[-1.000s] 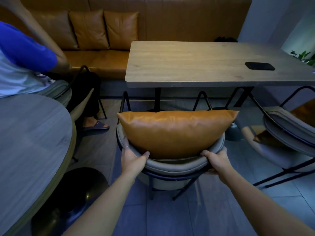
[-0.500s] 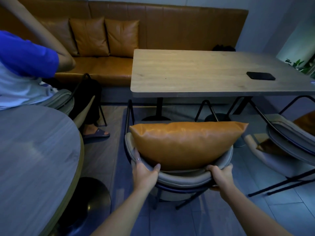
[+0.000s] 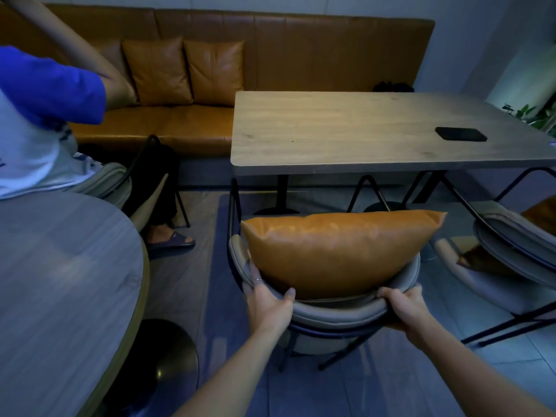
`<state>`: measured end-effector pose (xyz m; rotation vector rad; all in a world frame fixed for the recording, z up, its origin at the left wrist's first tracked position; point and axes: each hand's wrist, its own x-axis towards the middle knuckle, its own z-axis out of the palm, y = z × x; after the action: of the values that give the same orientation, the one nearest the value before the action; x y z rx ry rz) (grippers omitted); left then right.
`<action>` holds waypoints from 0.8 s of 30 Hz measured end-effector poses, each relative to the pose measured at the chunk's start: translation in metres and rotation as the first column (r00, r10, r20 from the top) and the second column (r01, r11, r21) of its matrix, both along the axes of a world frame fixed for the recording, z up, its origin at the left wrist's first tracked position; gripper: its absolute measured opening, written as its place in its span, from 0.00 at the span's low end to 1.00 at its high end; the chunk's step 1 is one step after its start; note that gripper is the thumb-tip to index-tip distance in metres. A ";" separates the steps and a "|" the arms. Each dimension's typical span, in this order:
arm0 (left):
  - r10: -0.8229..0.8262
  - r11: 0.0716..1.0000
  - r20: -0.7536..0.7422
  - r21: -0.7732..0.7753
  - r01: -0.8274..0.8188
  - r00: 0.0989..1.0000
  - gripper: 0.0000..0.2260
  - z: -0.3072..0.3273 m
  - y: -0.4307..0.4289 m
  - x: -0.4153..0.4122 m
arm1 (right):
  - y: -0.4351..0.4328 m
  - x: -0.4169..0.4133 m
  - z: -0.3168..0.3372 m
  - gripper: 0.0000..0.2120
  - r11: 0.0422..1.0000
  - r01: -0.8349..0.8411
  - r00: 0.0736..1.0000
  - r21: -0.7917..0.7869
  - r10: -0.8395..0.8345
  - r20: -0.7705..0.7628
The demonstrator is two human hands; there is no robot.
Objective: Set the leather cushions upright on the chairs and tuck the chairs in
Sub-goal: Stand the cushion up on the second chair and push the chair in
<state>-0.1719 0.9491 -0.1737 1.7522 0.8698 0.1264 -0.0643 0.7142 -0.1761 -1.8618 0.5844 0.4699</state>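
A grey padded chair [image 3: 337, 313] with a black frame stands in front of me, facing the rectangular wooden table [image 3: 346, 130]. An orange leather cushion [image 3: 334, 251] stands upright against its curved backrest. My left hand [image 3: 266, 302] grips the left side of the backrest rim, a ring on one finger. My right hand [image 3: 404, 308] grips the right side of the rim. A second grey chair [image 3: 511, 236] at the right edge holds another orange cushion [image 3: 541, 210], mostly cut off by the frame.
A person in a blue and white shirt [image 3: 36, 115] sits at the left on a similar chair. A round table [image 3: 60, 290] fills the lower left. An orange sofa [image 3: 210, 70] with two cushions lines the wall. A dark phone [image 3: 460, 134] lies on the table.
The chair with its cushion has moved forward, nearer the table edge, with both hands still on the backrest. The view has shifted down and closer.
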 end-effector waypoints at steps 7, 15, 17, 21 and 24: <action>-0.008 1.000 0.007 0.002 0.008 1.000 0.46 0.004 -0.002 -0.004 | -0.003 0.001 -0.003 0.28 1.000 -0.015 1.000 -0.019 0.015 0.000; -0.024 0.999 0.012 0.025 0.024 1.000 0.47 0.006 -0.001 -0.006 | -0.003 -0.001 0.002 0.27 0.999 -0.028 0.999 -0.023 0.028 -0.016; -0.042 0.998 0.012 0.056 0.041 0.999 0.48 0.003 0.002 -0.008 | -0.002 -0.003 0.005 0.29 1.000 -0.025 1.000 -0.014 0.025 -0.017; -0.007 0.999 0.030 0.039 0.006 1.000 0.48 -0.002 0.003 -0.008 | 0.001 -0.005 0.014 0.48 0.990 -0.055 0.998 -0.130 0.059 0.028; 0.082 0.993 0.047 -0.086 -0.078 0.996 0.49 -0.002 0.006 -0.006 | 0.005 -0.007 0.020 0.56 0.958 -0.100 0.985 -0.270 0.134 0.112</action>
<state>-0.1784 0.9554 -0.1756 1.6297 0.8965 0.1828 -0.0710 0.7189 -0.1562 -2.1725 0.4680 0.3579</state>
